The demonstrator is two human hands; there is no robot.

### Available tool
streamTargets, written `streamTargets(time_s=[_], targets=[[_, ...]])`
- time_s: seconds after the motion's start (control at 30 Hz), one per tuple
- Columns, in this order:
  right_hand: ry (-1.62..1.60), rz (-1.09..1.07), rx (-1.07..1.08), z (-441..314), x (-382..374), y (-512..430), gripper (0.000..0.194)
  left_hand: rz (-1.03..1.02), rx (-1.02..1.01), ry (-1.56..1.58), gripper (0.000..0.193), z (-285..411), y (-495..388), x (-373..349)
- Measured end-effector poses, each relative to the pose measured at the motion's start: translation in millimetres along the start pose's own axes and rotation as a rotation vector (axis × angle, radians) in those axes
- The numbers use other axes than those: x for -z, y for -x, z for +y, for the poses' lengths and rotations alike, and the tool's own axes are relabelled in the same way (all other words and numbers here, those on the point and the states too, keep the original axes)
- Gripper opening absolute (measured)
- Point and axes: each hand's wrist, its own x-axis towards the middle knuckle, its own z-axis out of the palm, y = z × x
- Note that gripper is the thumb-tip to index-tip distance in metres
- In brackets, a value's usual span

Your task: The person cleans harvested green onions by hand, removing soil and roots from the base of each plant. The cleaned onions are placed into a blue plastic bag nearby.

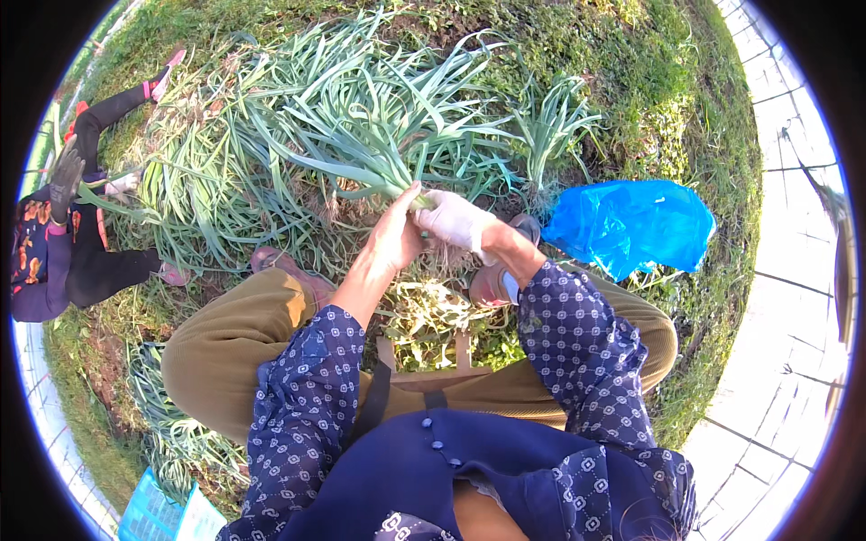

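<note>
A bundle of green leek-like plants [387, 159] is held between my two hands, its long flat leaves fanning up and to the left. My bare left hand [398, 233] grips the left side of its pale stem end. On the other side, my right hand [454, 220] wears a whitish glove and closes around the same stems. Thin roots [443, 260] hang below the gloved hand. Just beyond the bundle lies a large heap of similar plants [223, 169]. A smaller bunch [547, 135] rests apart, to the right of the heap.
A blue plastic bag [629, 226] lies by my right foot. At the left, a co-worker [40, 250] sits beside the heap, wearing a dark glove [65, 179]. Dry trimmings [429, 308] lie between my shoes. More plants [179, 433] lie at lower left. White gridded sheeting [791, 284] edges the right.
</note>
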Motion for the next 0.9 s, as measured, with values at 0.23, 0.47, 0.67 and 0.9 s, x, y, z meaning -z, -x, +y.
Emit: streamTargets(time_s=[0.23, 0.47, 0.67, 0.9], targets=[[-0.324, 0.548, 0.292, -77, 201, 25, 0.024, -0.003, -0.205, -0.166, 0.036, 25, 2, 8], [0.004, 1.264, 0.229, -2, 323, -10, 0.03, 0.285, -0.121, -0.012, 0.023, 11, -15, 73], [0.446, 0.994, -0.415, 251, 244, -67, 0.05, 0.584, -0.237, -0.317, 0.019, 14, -18, 110], [0.592, 1.122, -0.584, 255, 193, -64, 0.046, 0.934, -0.723, -1.106, 0.023, 68, -38, 152]])
